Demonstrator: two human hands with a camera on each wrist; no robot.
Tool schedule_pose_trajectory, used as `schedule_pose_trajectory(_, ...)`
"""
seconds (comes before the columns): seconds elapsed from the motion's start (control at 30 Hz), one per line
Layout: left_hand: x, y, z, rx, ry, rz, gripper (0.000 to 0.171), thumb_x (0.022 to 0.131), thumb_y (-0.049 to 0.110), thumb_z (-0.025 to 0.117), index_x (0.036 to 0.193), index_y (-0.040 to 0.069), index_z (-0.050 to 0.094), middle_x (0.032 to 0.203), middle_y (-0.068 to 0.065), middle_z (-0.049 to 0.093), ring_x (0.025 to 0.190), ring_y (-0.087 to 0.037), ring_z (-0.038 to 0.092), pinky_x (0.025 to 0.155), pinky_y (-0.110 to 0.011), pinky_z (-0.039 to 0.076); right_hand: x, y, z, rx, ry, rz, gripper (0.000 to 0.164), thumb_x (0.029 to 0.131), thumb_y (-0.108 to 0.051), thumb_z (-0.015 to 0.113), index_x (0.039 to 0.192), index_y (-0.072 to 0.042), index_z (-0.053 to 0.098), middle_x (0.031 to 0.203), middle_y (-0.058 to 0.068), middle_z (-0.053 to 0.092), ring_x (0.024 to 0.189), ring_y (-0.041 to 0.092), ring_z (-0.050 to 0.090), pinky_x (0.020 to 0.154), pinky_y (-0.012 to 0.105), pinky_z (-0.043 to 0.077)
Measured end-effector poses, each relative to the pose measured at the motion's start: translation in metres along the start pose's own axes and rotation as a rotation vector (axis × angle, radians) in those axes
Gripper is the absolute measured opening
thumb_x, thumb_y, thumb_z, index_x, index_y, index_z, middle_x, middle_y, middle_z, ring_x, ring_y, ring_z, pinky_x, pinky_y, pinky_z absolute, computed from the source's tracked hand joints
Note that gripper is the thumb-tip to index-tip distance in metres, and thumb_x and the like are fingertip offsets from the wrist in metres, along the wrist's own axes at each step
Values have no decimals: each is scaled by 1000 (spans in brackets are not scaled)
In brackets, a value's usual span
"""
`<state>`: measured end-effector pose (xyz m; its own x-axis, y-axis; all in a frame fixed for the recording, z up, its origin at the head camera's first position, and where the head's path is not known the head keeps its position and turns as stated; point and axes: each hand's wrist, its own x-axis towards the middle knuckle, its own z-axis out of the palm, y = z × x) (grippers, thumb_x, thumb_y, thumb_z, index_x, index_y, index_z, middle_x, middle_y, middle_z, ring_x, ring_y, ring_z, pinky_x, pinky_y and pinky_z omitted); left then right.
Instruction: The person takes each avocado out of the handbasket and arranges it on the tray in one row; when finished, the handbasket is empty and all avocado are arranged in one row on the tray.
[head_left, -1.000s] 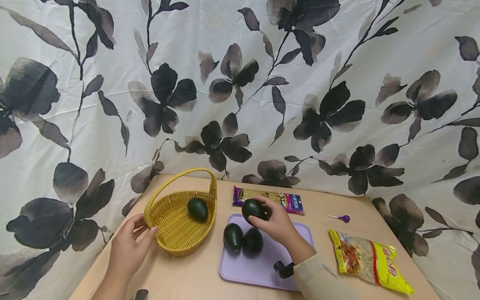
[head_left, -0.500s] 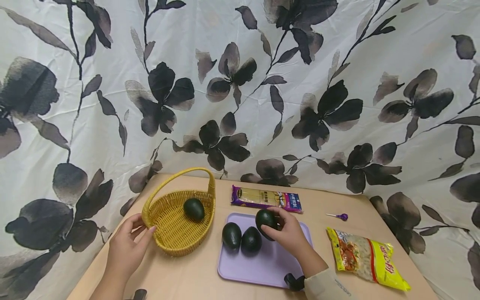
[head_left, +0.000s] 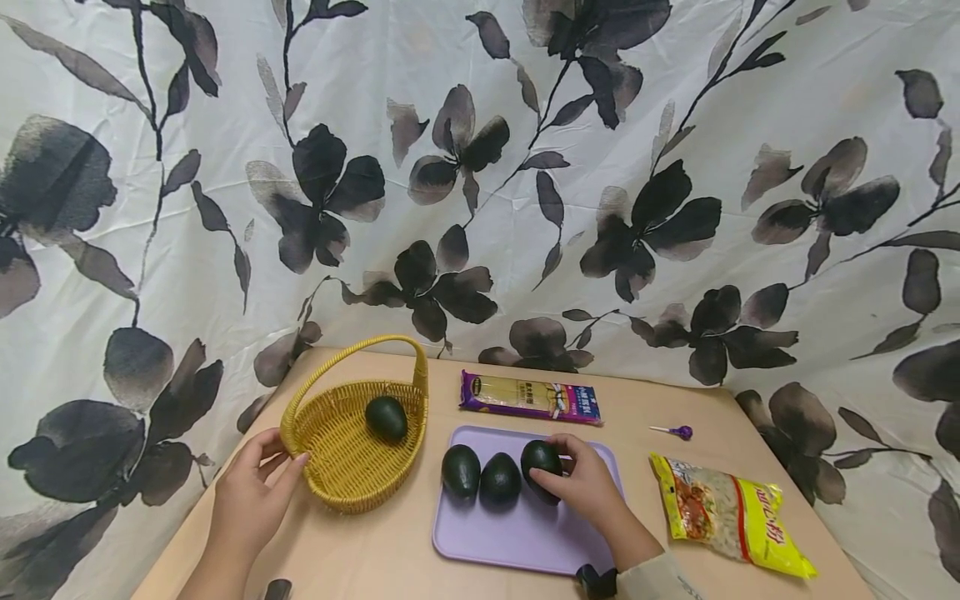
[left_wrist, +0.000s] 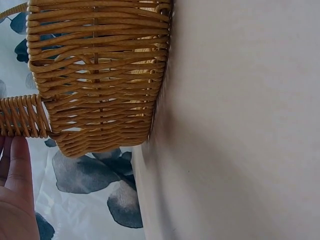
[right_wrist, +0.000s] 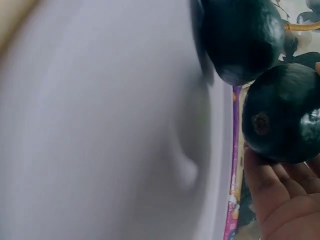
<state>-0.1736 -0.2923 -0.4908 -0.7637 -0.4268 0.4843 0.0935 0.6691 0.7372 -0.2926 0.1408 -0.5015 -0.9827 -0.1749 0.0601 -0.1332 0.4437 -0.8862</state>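
Note:
My left hand [head_left: 251, 500] holds the near-left side of the yellow wicker basket [head_left: 341, 492] at the foot of its arched handle; in the left wrist view, fingers [left_wrist: 20, 165] touch the handle base [left_wrist: 22, 116]. One dark green avocado [head_left: 387, 418] lies inside the basket. In my right hand [head_left: 588, 483] is another avocado [head_left: 538, 467], gripped between thumb and fingers over the lilac tray [head_left: 480, 546]. Two more avocados, a left one [head_left: 461, 472] and a middle one [head_left: 500, 481], lie side by side on the tray. Whether the held avocado touches the tray is unclear.
A purple-and-gold pasta packet [head_left: 530, 397] lies behind the tray. To the right are a purple lollipop [head_left: 682, 432] and a yellow food bag [head_left: 731, 515]. A floral curtain [head_left: 480, 208] hangs behind the table [head_left: 375, 554].
My right hand has brought its avocado from the tray's back edge rightward and down, beside the other two. My left hand stays on the basket.

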Motion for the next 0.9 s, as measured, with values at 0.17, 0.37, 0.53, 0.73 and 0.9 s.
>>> schedule_pose_trajectory(0.17, 0, 0, 0, -1, -12, -16, 48, 86, 21, 74, 127, 7, 53, 119, -5, 60, 102, 19, 45, 89, -1, 47, -2, 5, 3, -40, -4, 6, 56, 69, -34, 86, 115, -15, 60, 115, 9, 63, 93, 23, 64, 72, 31, 62)
schedule_pose_trajectory(0.37, 0, 1, 0, 5, -11, -24, 48, 85, 19, 75, 127, 7, 53, 118, -5, 60, 101, 21, 44, 88, 0, 47, -4, 13, 6, -105, 11, 7, 52, 69, -37, 86, 111, -18, 62, 109, 4, 64, 93, 20, 64, 78, 32, 60)
schedule_pose_trajectory(0.53, 0, 1, -1, -15, -3, -1, 47, 85, 17, 75, 126, 6, 53, 116, -6, 60, 105, 9, 55, 90, -2, 47, -6, 16, 9, -129, 19, 5, 56, 68, -39, 86, 113, -18, 62, 108, 2, 65, 95, 19, 64, 84, 37, 60)
schedule_pose_trajectory(0.73, 1, 3, -1, -8, -4, -10, 47, 85, 17, 75, 126, 6, 53, 114, -6, 60, 108, -22, 62, 90, -2, 46, -8, 16, 9, -126, 7, 4, 60, 70, -38, 85, 120, -17, 60, 114, 4, 64, 99, 21, 64, 87, 40, 60)
schedule_pose_trajectory(0.9, 1, 4, -1, -5, -12, -21, 48, 85, 18, 75, 126, 7, 53, 115, -6, 60, 109, -19, 62, 90, -3, 47, -9, 17, 6, -110, 9, 9, 58, 72, -35, 84, 122, -17, 60, 116, 5, 64, 99, 23, 65, 88, 39, 60)
